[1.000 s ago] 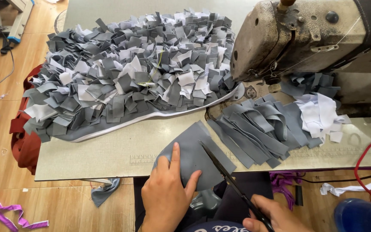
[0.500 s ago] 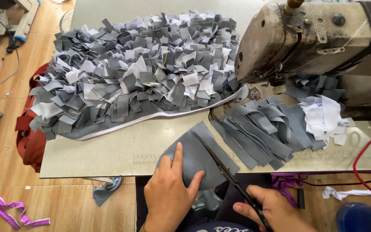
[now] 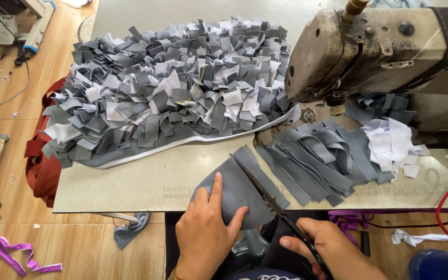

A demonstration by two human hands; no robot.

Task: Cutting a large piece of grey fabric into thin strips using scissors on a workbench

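At the near table edge, the left hand [image 3: 203,236] presses flat on a dark grey fabric piece [image 3: 239,189], fingers spread. Its long axis runs diagonally up-left, alongside the black-handled scissors [image 3: 270,199] gripped in the right hand [image 3: 333,251], blades open, cutting a strip off its right side; grey cut strips [image 3: 312,155] are heaped just right.

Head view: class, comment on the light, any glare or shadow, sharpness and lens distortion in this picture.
Head view: soft, even light, with only faint shadows under the ruffled grey mat; no strong glare, just a dull sheen on the sewing machine; left hand, grey fabric piece and scissors look sharp; table edge bows slightly, a wide-lens effect.
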